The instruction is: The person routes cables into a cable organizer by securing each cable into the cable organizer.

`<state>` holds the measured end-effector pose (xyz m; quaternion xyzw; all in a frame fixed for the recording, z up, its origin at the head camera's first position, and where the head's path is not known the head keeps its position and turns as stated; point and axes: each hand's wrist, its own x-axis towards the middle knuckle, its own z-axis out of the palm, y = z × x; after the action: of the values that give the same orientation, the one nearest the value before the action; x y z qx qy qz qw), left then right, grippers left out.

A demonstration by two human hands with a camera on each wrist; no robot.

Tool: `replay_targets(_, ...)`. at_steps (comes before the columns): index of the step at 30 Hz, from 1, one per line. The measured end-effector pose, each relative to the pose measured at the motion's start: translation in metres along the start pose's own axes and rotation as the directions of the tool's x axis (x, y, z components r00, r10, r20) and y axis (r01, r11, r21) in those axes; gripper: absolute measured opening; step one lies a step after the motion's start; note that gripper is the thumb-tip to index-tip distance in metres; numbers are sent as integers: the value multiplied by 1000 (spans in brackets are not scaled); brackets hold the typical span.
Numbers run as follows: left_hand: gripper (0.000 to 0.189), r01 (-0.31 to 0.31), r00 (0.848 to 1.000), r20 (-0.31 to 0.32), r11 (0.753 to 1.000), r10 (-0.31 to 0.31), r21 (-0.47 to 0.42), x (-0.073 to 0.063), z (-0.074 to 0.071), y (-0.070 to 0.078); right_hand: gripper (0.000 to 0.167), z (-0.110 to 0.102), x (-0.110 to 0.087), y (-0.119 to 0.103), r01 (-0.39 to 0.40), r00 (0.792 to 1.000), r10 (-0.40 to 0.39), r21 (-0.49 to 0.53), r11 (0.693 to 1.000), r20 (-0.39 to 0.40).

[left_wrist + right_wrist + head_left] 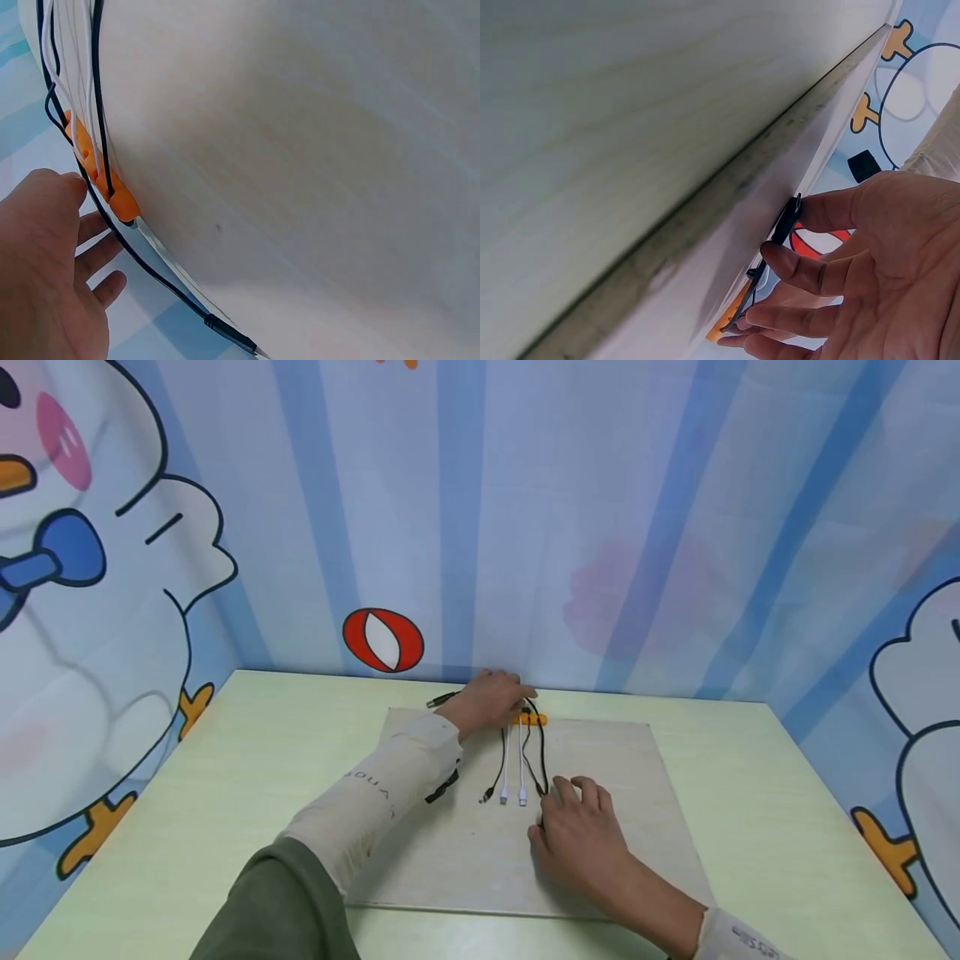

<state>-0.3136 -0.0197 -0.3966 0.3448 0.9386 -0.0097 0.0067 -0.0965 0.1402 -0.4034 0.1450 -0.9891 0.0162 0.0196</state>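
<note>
An orange cable holder (531,720) sits at the far edge of the grey board, with several black and white cables running through it. My left hand (491,700) reaches over the holder's left side; in the left wrist view its fingers are spread loosely beside the orange holder (101,172), close to a black cable (146,266). With thumb and index finger, my right hand (581,822) pinches a black cable plug (784,223) low over the board. Two white USB plugs (522,797) and a smaller black plug (487,794) lie to its left.
The grey board (465,868) lies on a pale wooden table (750,827). Behind the table hangs a blue striped cloth (525,527) with cartoon figures. Another black plug (441,700) pokes out beyond the board's far edge, left of my left hand.
</note>
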Motion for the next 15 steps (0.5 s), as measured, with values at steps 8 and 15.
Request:
replay_targets(8, 45, 22, 1000, 12, 998, -21, -55, -3, -1, -3, 33, 0, 0, 0, -1, 1000, 1, 39, 999, 5)
replay_targets(15, 48, 117, 993, -11, 985, -120, -127, -16, 6, -11, 34, -4, 0, 8, 47, 999, -48, 100, 994, 7)
